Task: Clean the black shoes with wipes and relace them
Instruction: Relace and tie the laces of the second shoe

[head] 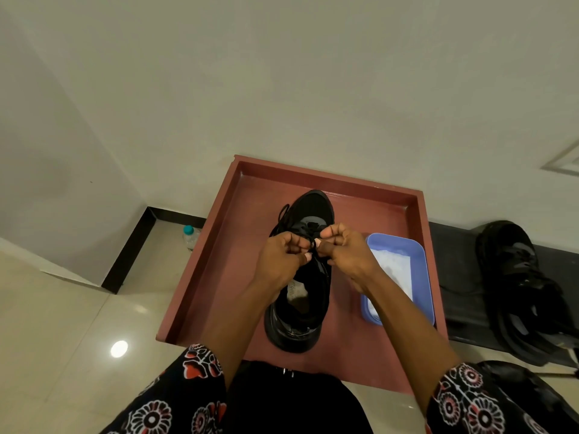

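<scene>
Fingers (302, 245) of the left hand (283, 261) are curled and pinch a black lace (313, 242) over the middle of the black shoe (300, 277); the fingers of the right hand (344, 255) are curled the same way and pinch the lace just beside them, so the two hands nearly touch above the tongue. More lace lies in loose loops over the far left side of the shoe.

This shoe stands upright in a reddish-brown tray (419, 220), its toe pointing far and its heel near, roughly at the tray's centre. Just right of it, inside the tray, sits a blue tub (404, 245) holding white wipes (391, 267); the right forearm crosses over the tub's near end.

A second black shoe (526, 292) lies well apart on a dark ledge (454, 261) to the right of the tray. On the pale tiled floor (62, 324) at the far left, beside the tray, stands a clear bottle (190, 237) with a teal cap. Both sleeves (188, 396), dark with red and white flowers, show at the near edge.
</scene>
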